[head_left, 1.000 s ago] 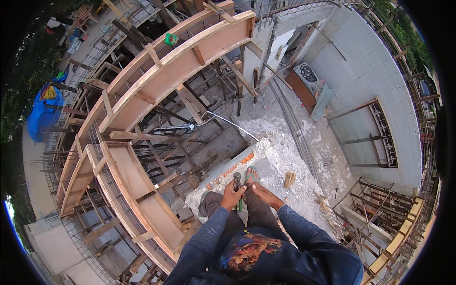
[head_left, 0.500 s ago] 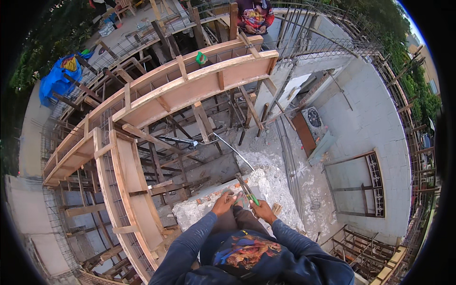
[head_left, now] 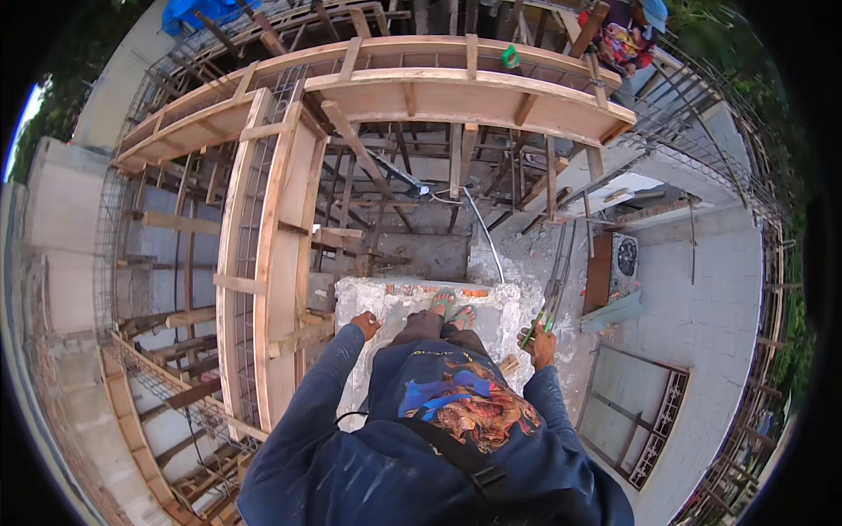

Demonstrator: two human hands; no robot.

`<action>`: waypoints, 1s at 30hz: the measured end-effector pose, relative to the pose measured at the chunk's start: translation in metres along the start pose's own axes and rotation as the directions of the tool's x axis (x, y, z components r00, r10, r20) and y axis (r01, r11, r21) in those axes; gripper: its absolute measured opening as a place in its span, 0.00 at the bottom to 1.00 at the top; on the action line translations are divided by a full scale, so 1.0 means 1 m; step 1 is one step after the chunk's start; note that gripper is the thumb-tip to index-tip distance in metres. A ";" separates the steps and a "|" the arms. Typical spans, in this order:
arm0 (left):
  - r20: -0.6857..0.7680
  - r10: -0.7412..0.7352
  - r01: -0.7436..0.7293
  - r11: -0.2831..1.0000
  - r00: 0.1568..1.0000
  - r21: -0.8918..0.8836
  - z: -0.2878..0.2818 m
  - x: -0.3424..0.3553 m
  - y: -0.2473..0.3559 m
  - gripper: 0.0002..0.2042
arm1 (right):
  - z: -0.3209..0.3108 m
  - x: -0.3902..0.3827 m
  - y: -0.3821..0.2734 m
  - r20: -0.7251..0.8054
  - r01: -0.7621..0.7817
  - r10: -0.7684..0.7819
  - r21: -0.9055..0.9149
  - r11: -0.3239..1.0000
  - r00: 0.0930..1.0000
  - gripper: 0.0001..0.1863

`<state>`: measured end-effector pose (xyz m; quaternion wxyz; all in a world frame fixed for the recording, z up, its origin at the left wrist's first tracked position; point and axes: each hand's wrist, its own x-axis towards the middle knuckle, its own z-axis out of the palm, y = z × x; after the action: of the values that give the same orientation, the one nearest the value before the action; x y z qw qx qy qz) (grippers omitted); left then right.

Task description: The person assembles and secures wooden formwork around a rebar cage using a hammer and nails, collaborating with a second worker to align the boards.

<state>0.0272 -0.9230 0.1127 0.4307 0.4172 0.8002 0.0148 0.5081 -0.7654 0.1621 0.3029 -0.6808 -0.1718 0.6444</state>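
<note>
My right hand (head_left: 538, 345) is closed round the green handles of a pair of pincers (head_left: 545, 317), held out to the right of my body with the metal head pointing away from me. My left hand (head_left: 367, 325) is out on the left, its fingers curled together; whatever may be in them is too small to make out. Between the hands my sandalled feet (head_left: 454, 310) stand on a rough, broken concrete ledge (head_left: 403, 287) with brick showing at its edge.
Ahead and left are timber beam forms (head_left: 386, 98) with rebar inside. A green roll (head_left: 510, 58) rests on the far form. A pale pipe (head_left: 484, 232) leans against the ledge's far edge. At the far right is another person (head_left: 621, 44). A window frame (head_left: 636, 412) is at lower right.
My hands have moved apart from in front of me, the left one leftward and the right one rightward with the pincers. The view has turned, so the forms sit further right.
</note>
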 end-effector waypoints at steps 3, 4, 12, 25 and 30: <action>-0.070 0.046 -0.059 0.978 0.996 -0.202 -0.012 -0.030 0.028 0.20 | -0.029 0.023 0.035 -0.015 -0.100 0.099 -0.071 0.992 0.995 0.20; -0.082 0.006 -0.025 0.974 0.997 -0.225 -0.011 -0.046 0.016 0.20 | -0.036 0.028 0.053 0.004 -0.152 0.154 -0.127 0.980 0.988 0.21; 0.129 -0.183 0.213 0.937 0.975 -0.276 0.039 -0.210 -0.059 0.17 | -0.063 0.026 0.113 0.023 -0.242 0.282 -0.450 0.860 0.959 0.18; 0.358 -0.162 0.178 0.984 0.920 -0.012 0.074 -0.175 -0.052 0.19 | -0.011 0.071 0.030 -0.128 -0.165 0.152 -0.094 0.982 0.980 0.22; 0.386 -0.094 0.089 0.996 0.917 0.032 0.047 -0.126 -0.048 0.19 | 0.007 0.063 0.018 -0.189 -0.121 0.113 -0.031 0.992 0.975 0.21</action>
<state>0.0638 -1.0559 0.1502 0.5777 0.3771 0.7179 -0.0935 0.5056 -0.7389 0.1021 0.2647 -0.7534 -0.1156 0.5908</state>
